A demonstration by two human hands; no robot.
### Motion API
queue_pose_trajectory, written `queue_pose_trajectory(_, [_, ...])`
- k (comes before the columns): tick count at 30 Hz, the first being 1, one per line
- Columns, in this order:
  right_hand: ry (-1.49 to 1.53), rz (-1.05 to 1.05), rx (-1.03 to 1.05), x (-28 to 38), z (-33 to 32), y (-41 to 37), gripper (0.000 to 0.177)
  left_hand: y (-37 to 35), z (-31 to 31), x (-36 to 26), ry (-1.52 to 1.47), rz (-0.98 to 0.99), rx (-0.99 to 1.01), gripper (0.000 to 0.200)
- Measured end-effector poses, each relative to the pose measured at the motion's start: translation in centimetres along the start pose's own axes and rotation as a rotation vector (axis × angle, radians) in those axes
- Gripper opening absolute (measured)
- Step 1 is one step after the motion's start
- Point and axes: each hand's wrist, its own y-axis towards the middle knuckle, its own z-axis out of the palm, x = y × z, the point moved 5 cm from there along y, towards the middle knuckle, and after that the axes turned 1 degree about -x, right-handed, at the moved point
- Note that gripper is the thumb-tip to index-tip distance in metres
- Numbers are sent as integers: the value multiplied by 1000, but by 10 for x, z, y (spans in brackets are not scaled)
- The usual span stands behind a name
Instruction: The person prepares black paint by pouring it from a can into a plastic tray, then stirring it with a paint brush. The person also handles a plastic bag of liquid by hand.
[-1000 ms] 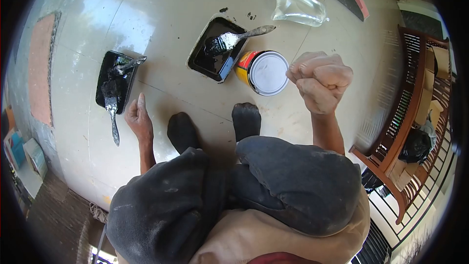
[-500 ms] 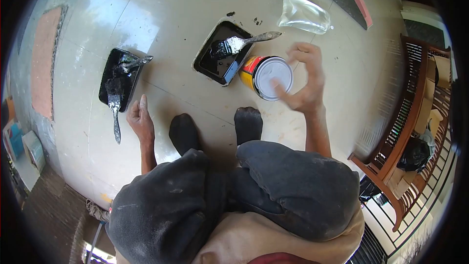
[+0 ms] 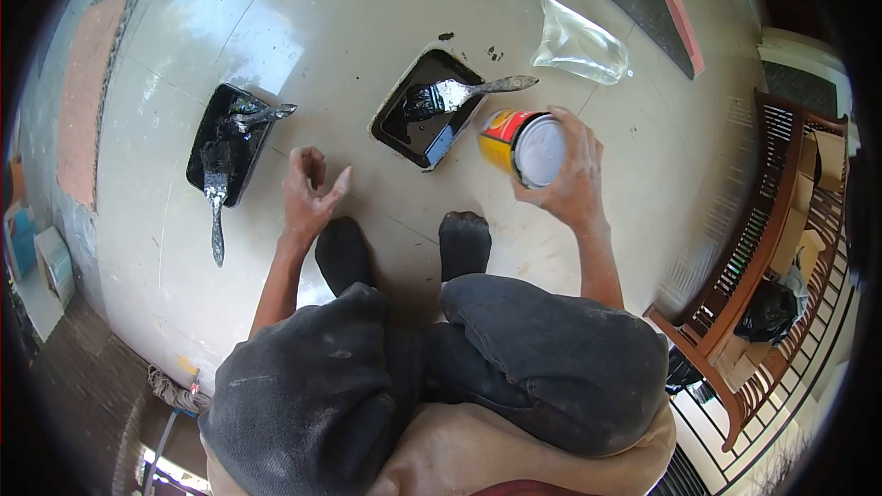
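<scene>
My right hand (image 3: 574, 174) is wrapped round a yellow and red paint can (image 3: 501, 142), which tilts with its pale round end toward me. Left of the can sits a black tray (image 3: 377, 124) of dark liquid, with a paintbrush (image 3: 501, 85) resting across it. My left hand (image 3: 310, 193) is held above the floor with fingers curled apart, nothing in it. Farther left is a second black tray (image 3: 195, 152); two dark-coated brushes lie in it, one with its handle (image 3: 218, 234) hanging over the near edge.
A clear plastic bag (image 3: 581, 41) lies on the floor beyond the can. Dark and pink sheets (image 3: 634, 5) are at the far right. A wooden bench (image 3: 735, 266) stands on the right. A pinkish panel (image 3: 87, 106) lies on the left. My feet (image 3: 464, 243) are on the tiles.
My right hand has closed round the paint can and tipped it. My left hand has moved forward and right, away from the left tray, its fingers spreading.
</scene>
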Motion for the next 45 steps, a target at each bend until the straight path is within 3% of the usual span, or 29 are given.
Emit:
queue_pose_trajectory(4, [-53, 138, -8, -34, -14, 11, 93, 9, 16, -4, 110, 131, 84, 63])
queue_pose_trajectory(7, [-176, 234, -151, -56, -31, 23, 92, 14, 29, -8, 94, 203, 129, 82])
queue_pose_trajectory(10, [-415, 77, -384, -32, -54, 33, 81, 19, 49, -5, 29, 252, 143, 110])
queue_pose_trajectory(13, [201, -63, -410, -25, -29, 37, 68, 18, 69, 0, -75, 241, 107, 134])
queue_pose_trajectory(14, [286, 11, -360, -21, -16, 42, 55, 18, 76, 1, -121, 228, 87, 140])
queue_pose_trajectory(17, [81, 197, -255, 1, 13, 76, 57, 19, 90, -7, -143, 306, 13, 146])
queue_pose_trajectory(20, [183, 463, 43, -10, 54, 87, 55, 18, 95, -22, 66, 288, -11, 144])
queue_pose_trajectory(23, [316, 298, -92, -9, 57, 80, 45, 17, 105, 5, 101, 131, 13, 139])
queue_pose_trajectory(26, [951, 467, -14, -1, 65, 67, 27, 16, 104, 12, -94, 121, -17, 131])
queue_pose_trajectory(29, [928, 281, -12, 20, 72, 60, 17, 17, 103, 15, -19, 158, -19, 124])
queue_pose_trajectory(30, [796, 188, -5, 31, 66, 60, 18, 18, 102, 14, -40, 145, -12, 122])
queue_pose_trajectory(33, [643, 80, 157, 56, 61, 57, 21, 18, 102, 12, -81, 122, 1, 117])
queue_pose_trajectory(40, [445, -110, 80, 63, 29, 63, 25, 19, 104, 12, -47, 150, 0, 118])
queue_pose_trajectory(45, [267, -122, 95, 55, 30, 70, 25, 19, 102, 10, -1, 168, -4, 121])
